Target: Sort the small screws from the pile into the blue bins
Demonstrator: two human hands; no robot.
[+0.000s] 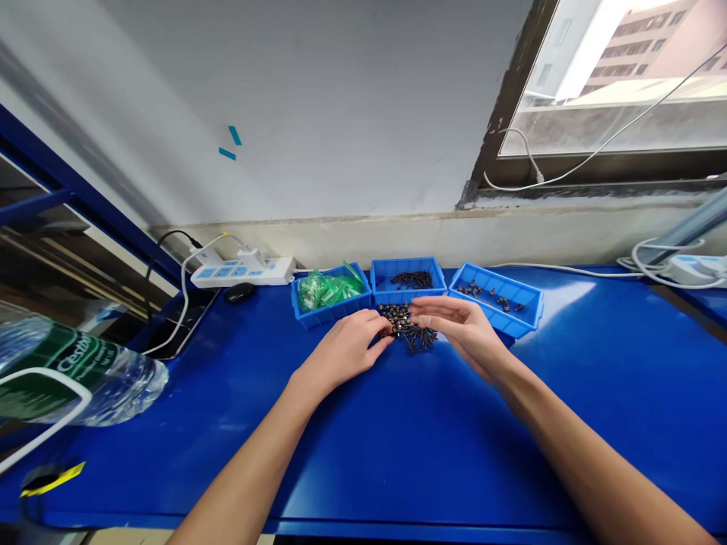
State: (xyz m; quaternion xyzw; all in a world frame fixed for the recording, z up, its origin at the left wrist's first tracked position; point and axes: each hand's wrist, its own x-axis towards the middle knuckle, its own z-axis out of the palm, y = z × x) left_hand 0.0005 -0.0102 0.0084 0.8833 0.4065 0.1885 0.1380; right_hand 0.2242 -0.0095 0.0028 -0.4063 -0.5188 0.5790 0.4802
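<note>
A pile of small dark screws (417,337) lies on the blue table, mixed with shinier metal pieces too small to name. At its left edge is my left hand (353,344), the fingers bent onto the pile and the thumb apart from them. My right hand (463,325) is held over the right side of the pile, fingers stretched out together, thumb apart, nothing seen in it. Just behind stand three blue bins: the left bin (335,312) with green and clear plastic bags (329,290), the middle bin (379,281) with dark screws, the right bin (525,303) with several small metal pieces.
A white power strip (278,271) with plugs and a black computer mouse (239,293) lie at the back left. A large water bottle (85,371) is at the left. White cables (562,270) run along the wall at the back right, towards another power strip (696,270).
</note>
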